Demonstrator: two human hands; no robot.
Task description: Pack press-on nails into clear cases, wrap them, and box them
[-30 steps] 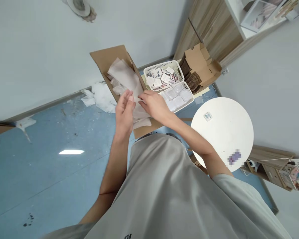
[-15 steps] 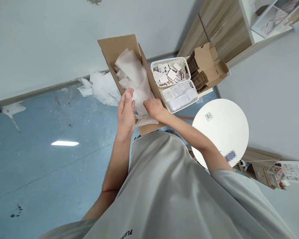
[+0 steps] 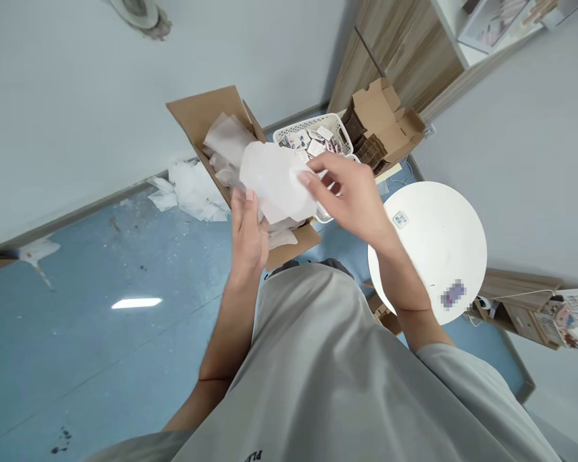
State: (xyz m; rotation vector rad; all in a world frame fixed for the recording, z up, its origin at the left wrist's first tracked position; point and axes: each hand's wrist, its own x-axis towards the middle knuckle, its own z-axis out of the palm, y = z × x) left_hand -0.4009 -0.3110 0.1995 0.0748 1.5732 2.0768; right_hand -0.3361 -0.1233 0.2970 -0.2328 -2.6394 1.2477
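Closest, a grey shirt (image 3: 308,366) fills the lower middle, with dark printed letters, "PLA", cut off by the bottom border. Beyond it, the right hand (image 3: 359,192) is half curled, thumb and forefinger pinching the right edge of a white sheet (image 3: 277,186). The left hand (image 3: 250,237) has its fingers nearly straight, tips at the sheet's lower left edge; whether it grips, I cannot tell. The sheet is thin, matt and plain, with an uneven outline, held in front of an open cardboard box (image 3: 205,106) and covering part of its mouth. Translucent wrapping (image 3: 227,138) lies inside. On the right, the right forearm crosses the left edge of a round white table (image 3: 433,240); a small square piece (image 3: 400,220) with bluish marks sits toward its far left edge, a pixelated purple thing (image 3: 453,294) by its right edge. Past the box stand a white basket (image 3: 313,122) of small cards, their print too small to read, and a second basket (image 3: 324,215), mostly hidden by the right hand and sheet. Farther on, a brown carton (image 3: 376,102) holds dark stacked pieces (image 3: 372,151), before a wood-grain cabinet (image 3: 404,48).
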